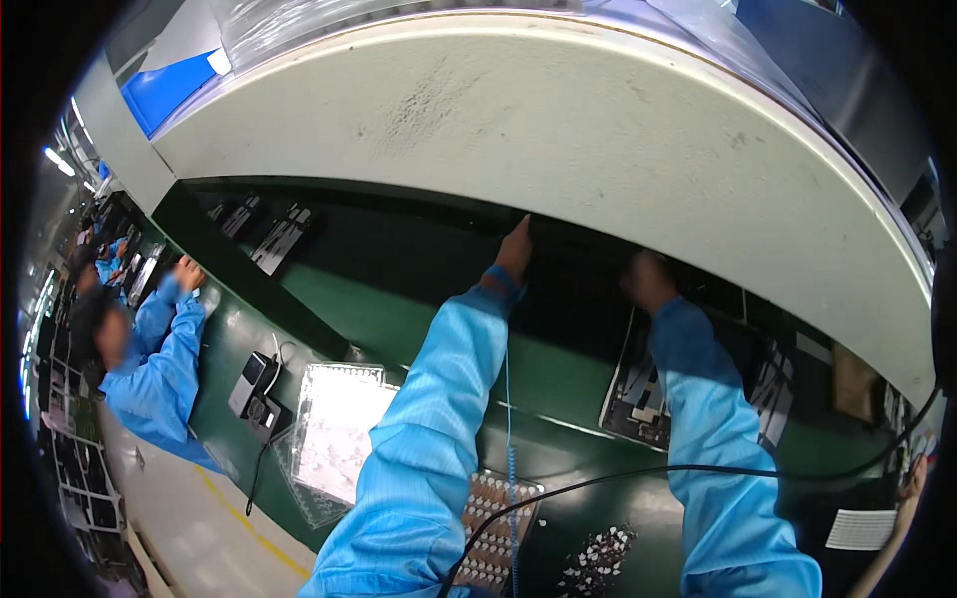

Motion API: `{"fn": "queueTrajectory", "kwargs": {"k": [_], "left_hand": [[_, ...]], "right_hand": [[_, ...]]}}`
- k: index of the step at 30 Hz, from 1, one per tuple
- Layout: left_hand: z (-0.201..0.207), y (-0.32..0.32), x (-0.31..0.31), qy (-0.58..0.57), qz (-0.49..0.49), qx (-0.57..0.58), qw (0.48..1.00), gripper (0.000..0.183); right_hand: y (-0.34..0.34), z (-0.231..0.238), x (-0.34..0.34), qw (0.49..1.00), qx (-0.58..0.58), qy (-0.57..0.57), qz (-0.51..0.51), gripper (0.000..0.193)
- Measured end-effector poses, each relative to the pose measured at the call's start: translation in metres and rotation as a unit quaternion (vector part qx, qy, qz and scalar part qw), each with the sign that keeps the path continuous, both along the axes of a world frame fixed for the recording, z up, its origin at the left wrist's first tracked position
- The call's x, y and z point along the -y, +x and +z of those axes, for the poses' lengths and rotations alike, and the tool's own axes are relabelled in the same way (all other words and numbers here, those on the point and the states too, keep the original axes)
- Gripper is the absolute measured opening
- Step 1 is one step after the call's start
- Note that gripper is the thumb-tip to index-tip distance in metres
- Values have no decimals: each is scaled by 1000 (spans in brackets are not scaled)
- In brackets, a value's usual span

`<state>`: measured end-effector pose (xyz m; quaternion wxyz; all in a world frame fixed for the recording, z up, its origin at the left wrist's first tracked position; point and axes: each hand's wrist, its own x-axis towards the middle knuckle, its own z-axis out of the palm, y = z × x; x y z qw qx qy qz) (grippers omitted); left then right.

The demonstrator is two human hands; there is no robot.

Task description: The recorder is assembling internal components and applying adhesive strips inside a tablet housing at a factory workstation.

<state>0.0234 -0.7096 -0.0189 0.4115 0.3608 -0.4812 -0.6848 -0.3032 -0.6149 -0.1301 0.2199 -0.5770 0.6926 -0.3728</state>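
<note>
Both my arms, in light blue sleeves, reach forward over the green bench (558, 458) into the shade under a pale shelf panel (558, 120). My left hand (514, 251) is near the panel's lower edge, one finger stretched upward; its other fingers are not clear, nor whether they hold anything. To the right, my right hand (648, 281) is blurred in the shadow, its fingers unreadable. Just below it lies an open dark device housing (634, 407), partly covered by my right sleeve. A thin blue coiled cord (511, 473) runs down from near my left wrist.
A white sheet in a clear tray (339, 424) lies left, near a small grey-and-black device (257, 384). A tray of small parts (488, 533) and loose white pieces (601, 558) sit nearer. A black cable (618, 478) crosses in front. A co-worker (159, 359) sits left.
</note>
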Motion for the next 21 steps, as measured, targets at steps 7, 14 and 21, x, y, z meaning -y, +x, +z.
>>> {"fn": "queueTrajectory", "kwargs": {"k": [7,14,21], "left_hand": [[-18,74,-17,-199,3,61,978,43],[55,108,-126,76,50,-39,995,48],[86,151,-264,38,15,-89,995,46]], "right_hand": [[182,172,-49,869,482,38,-104,23],[206,205,-115,873,477,27,-98,31],[257,230,-228,897,433,40,-79,59]]}}
